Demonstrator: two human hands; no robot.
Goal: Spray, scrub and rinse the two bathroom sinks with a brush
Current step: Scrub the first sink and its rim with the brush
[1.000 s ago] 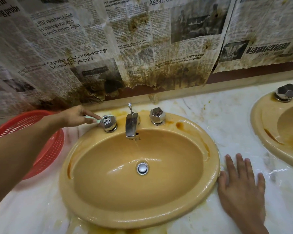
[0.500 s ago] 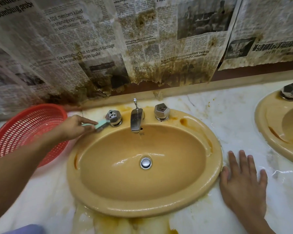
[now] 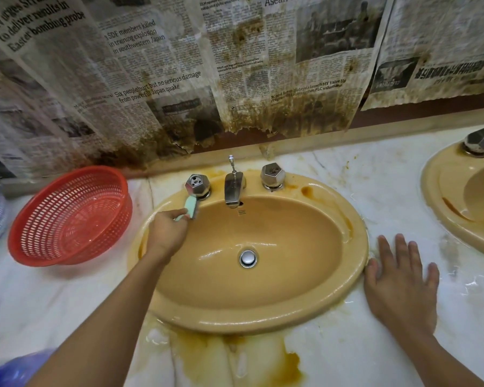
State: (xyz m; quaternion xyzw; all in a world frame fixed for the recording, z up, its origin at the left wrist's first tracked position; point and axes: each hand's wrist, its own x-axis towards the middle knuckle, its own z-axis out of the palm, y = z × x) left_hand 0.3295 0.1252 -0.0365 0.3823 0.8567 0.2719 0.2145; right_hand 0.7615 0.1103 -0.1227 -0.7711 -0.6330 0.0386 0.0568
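Glossy mustard-yellow ceramic oval sink [image 3: 263,311], wet sheen; dull, tarnished faceted metal tap knobs [image 3: 273,174] and polished metal round drain stopper [image 3: 247,258]. White veined marble countertop [image 3: 375,353], rust-stained. Perforated red plastic round basket [image 3: 70,216], left. Stained, torn newspaper sheets [image 3: 179,79], matt, above.
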